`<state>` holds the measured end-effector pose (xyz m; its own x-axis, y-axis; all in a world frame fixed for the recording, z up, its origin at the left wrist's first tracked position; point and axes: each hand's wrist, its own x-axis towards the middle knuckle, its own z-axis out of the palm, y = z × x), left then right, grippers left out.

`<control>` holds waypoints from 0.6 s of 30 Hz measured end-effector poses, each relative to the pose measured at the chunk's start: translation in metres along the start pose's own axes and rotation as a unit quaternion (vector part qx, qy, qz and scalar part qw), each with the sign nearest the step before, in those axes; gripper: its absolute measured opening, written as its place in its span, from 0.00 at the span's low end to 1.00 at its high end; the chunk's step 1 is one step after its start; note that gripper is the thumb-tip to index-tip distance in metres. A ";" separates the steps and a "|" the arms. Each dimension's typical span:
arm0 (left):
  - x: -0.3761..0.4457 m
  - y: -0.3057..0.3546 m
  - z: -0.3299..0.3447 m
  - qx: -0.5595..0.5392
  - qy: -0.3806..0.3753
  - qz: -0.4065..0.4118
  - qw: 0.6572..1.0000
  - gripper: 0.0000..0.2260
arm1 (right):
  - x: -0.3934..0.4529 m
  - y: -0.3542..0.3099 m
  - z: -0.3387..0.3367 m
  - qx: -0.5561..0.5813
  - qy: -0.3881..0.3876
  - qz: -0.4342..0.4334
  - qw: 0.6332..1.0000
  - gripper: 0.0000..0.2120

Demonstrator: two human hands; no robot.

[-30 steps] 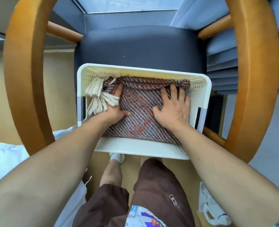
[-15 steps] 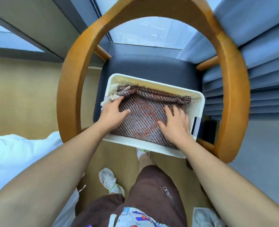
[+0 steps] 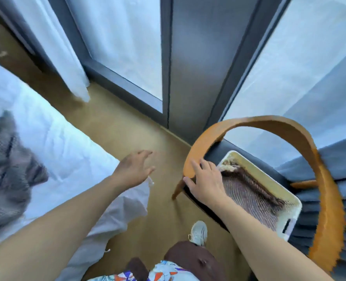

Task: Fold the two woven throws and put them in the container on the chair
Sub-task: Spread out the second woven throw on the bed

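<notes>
Beside the white bed (image 3: 52, 138), both hands (image 3: 134, 169) hang empty, spread; folded throw (image 3: 251, 195) lies lengthwise along its basket (image 3: 269, 179).

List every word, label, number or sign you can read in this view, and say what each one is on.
None can be read.
White basket: the pale patch by its handle slot is too blurred to tell whether it bears text.
Patterned shirt: colour shapes only, no letters visible.
</notes>
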<state>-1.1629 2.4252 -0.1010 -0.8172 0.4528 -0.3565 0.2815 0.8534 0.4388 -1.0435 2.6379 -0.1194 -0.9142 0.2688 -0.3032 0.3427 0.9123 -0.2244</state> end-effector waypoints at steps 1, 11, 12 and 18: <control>-0.022 -0.029 -0.016 -0.007 0.018 -0.014 1.000 0.27 | -0.002 -0.033 0.000 -0.009 0.004 -0.027 1.000 0.33; -0.246 -0.307 -0.084 -0.123 0.162 -0.294 0.934 0.28 | -0.012 -0.331 0.058 -0.052 -0.065 -0.278 0.957 0.33; -0.264 -0.326 -0.084 -0.141 0.169 -0.321 0.921 0.29 | -0.010 -0.355 0.065 -0.056 -0.077 -0.293 0.951 0.33; -0.338 -0.423 -0.062 -0.237 0.186 -0.479 0.825 0.29 | 0.018 -0.466 0.111 -0.054 -0.165 -0.309 0.935 0.33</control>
<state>-1.0367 1.8948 -0.1153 -0.6735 -0.5552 -0.4880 -0.7383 0.5376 0.4072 -1.1951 2.1830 -0.1234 -0.8073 -0.4143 -0.4202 -0.2695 0.8924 -0.3620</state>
